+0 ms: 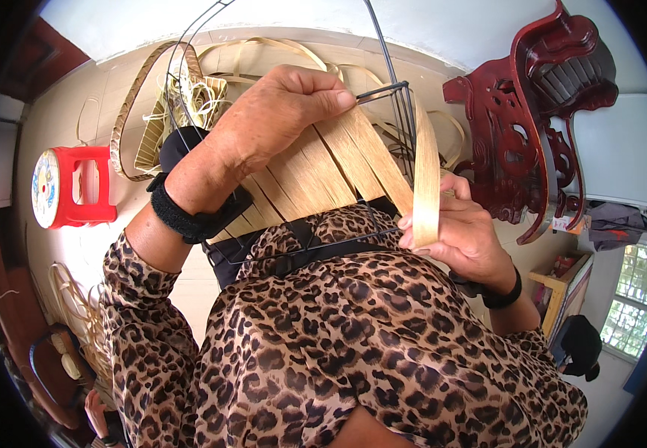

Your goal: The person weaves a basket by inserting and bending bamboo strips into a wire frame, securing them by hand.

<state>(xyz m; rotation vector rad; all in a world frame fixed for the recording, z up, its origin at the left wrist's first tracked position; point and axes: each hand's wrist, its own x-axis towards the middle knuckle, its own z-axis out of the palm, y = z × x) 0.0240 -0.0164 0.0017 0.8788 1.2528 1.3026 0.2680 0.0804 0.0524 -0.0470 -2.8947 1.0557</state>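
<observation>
A black wire frame (400, 88) rests against my lap, with flat tan strips (294, 183) wrapped side by side across it. Narrow dark gaps show between some strips. My left hand (282, 108) is closed at the far edge, thumb and fingers pinching a strip where it meets the wire. At the near right corner my right hand (461, 235) grips a loose tan strip (427, 172) between thumb and fingers. That loose strip bows upward beside the frame's right side. My left wrist and palm hide part of the frame's left side.
On the floor at far left stands a basket (144, 160) holding pale strips, near a red plastic stool (88, 187). More strips (77, 306) lie coiled at lower left, close to another person's hand (97, 413). A carved dark red wooden chair (521, 134) stands at the right.
</observation>
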